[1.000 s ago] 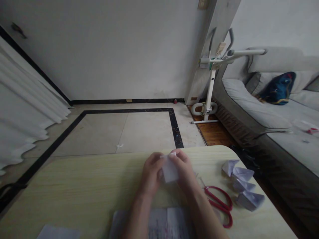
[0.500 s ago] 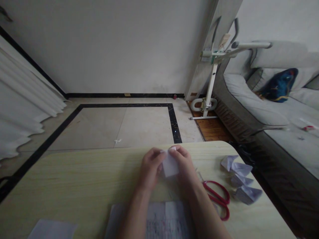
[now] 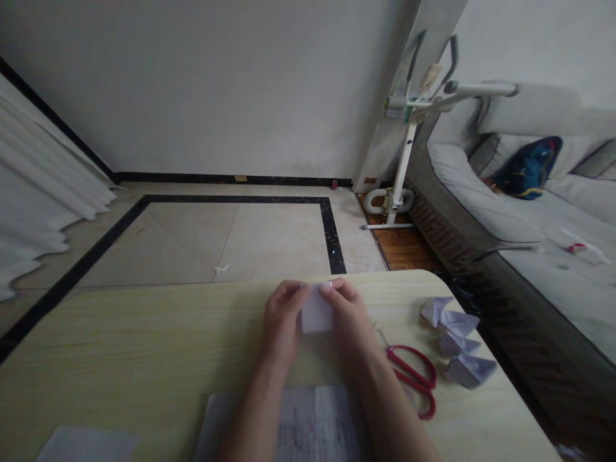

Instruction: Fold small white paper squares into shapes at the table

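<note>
Both my hands hold a small folded white paper point(image 3: 316, 314) above the pale wooden table point(image 3: 144, 359). My left hand point(image 3: 280, 323) pinches its left edge with fingers closed. My right hand point(image 3: 350, 319) pinches the right edge and top corner. Under my forearms lies a printed sheet of paper point(image 3: 308, 427). To the right of my right hand lie red-handled scissors point(image 3: 412, 380), and beyond them several folded white paper pieces point(image 3: 455, 343).
Another white sheet point(image 3: 86, 446) lies at the table's front left. Beyond the table is tiled floor with a black border, a white curtain at left, a white exercise machine point(image 3: 409, 135) and a grey sofa point(image 3: 520, 212) at right.
My hands and the folded paper have shifted slightly left and up in the picture as the view turned. The grip on the paper looks unchanged.
</note>
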The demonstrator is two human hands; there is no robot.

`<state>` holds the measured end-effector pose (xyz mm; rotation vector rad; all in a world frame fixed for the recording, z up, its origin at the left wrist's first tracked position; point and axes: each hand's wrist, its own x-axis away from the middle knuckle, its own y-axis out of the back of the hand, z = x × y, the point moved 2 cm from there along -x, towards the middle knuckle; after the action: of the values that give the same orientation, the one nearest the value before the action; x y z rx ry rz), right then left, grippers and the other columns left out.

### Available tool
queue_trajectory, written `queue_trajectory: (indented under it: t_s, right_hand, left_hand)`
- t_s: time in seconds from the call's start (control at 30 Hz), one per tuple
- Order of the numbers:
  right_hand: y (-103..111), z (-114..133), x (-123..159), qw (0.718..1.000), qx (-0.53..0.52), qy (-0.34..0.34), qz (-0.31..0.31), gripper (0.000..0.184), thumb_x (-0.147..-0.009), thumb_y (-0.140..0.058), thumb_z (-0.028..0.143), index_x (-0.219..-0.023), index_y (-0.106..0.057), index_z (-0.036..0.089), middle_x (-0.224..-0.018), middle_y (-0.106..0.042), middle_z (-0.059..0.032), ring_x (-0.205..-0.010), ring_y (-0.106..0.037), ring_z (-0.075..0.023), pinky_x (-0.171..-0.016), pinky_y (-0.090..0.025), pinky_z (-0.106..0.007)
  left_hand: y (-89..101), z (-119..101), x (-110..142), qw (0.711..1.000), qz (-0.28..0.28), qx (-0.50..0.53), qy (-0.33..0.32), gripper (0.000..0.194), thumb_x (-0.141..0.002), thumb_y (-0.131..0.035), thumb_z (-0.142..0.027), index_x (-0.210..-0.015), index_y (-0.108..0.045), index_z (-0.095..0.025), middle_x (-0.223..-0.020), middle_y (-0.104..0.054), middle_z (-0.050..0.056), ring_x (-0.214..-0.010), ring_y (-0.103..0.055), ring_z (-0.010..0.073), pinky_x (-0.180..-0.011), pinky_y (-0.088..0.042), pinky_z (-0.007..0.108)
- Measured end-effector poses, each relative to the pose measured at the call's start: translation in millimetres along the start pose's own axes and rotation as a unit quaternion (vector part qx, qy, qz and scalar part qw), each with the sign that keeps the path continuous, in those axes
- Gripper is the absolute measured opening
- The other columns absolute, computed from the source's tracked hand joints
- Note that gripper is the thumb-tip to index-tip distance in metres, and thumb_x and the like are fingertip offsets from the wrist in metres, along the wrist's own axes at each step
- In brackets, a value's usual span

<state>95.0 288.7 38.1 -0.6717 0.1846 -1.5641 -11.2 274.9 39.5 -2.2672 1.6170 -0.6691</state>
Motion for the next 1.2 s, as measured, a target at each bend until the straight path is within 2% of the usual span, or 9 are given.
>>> queue_trajectory:
  t_s: [0.17,0.4,0.73,0.97,1.2]
  right_hand:
    - [1,-2,0,1.0,0.008,-0.001,-0.013,0.037,-0.055,-0.084,0.04,-0.06,-0.053,0.02,-0.052,-0.06,0.0043,-0.046,-0.052,-0.013,-0.045,-0.041,-0.024]
    - [6,0,-2,0.999,0.013,0.0,-0.029,0.035,-0.058,-0.081,0.042,-0.063,-0.054,0.02,-0.05,-0.057,0.0053,-0.043,-0.05,-0.0121,-0.041,-0.038,-0.022]
    - [6,-3,-1,1.0,-0.007,0.001,-0.028,0.031,-0.061,-0.081,0.035,-0.064,-0.055,0.019,-0.053,-0.059,0.0053,-0.046,-0.051,-0.0111,-0.044,-0.038,-0.021]
    - [9,-3,-3,0.999,-0.03,0.0,-0.037,0.033,-0.059,-0.084,0.034,-0.061,-0.054,0.019,-0.05,-0.057,0.007,-0.043,-0.047,-0.0087,-0.041,-0.034,-0.019]
    - [11,-6,-7,0.999,-0.02,0.004,-0.041,0.036,-0.056,-0.084,0.037,-0.059,-0.054,0.019,-0.049,-0.056,0.007,-0.041,-0.046,-0.0091,-0.04,-0.034,-0.02]
  left_hand:
    - [1.1,2,0,1.0,0.0,-0.003,0.017,0.02,-0.064,-0.078,-0.029,-0.066,-0.063,-0.017,-0.056,-0.06,-0.005,-0.051,-0.053,0.0098,-0.052,-0.042,0.021]
    - [4.5,7,-1,0.999,0.002,-0.046,0.018,0.021,-0.065,-0.078,-0.033,-0.072,-0.067,-0.016,-0.063,-0.064,-0.003,-0.057,-0.056,0.0116,-0.056,-0.043,0.022]
    - [7.5,11,-4,0.998,-0.017,-0.059,-0.004,0.019,-0.068,-0.077,-0.032,-0.074,-0.069,-0.016,-0.065,-0.065,-0.003,-0.06,-0.057,0.0119,-0.06,-0.044,0.022]
    - [4.7,8,-1,0.992,0.024,-0.125,-0.004,0.021,-0.069,-0.076,-0.035,-0.073,-0.071,-0.015,-0.062,-0.064,-0.002,-0.059,-0.056,0.0127,-0.056,-0.043,0.021]
    - [8.3,10,-4,0.985,0.025,-0.17,-0.018,0.022,-0.072,-0.073,-0.037,-0.072,-0.072,-0.015,-0.063,-0.063,-0.002,-0.061,-0.055,0.0131,-0.056,-0.043,0.021]
